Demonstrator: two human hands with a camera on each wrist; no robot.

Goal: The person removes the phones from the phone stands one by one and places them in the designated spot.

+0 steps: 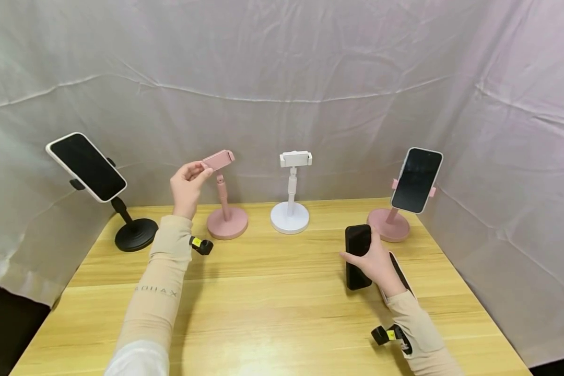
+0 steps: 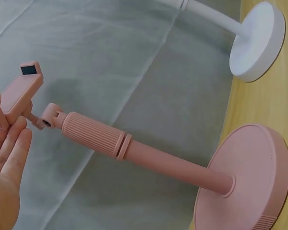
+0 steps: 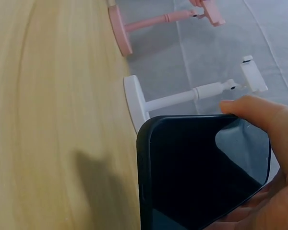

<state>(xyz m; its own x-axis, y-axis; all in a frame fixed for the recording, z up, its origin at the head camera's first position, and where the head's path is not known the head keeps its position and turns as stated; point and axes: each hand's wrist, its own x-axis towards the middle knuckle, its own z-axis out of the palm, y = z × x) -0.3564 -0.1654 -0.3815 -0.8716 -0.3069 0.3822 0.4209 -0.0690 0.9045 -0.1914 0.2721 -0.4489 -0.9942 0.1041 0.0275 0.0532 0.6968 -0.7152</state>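
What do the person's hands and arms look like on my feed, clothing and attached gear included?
The left hand and right hand are gloveless. The left beige sleeve carries grey lettering, with white fabric further up; the right beige sleeve matches. Each wrist wears a small black device with a yellow label.

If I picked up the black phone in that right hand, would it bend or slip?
The black phone is probably stiff, since its long edges look straight. Its shiny, reflecting screen might feel slippery. It likely won't roll, because it's flat, not round.
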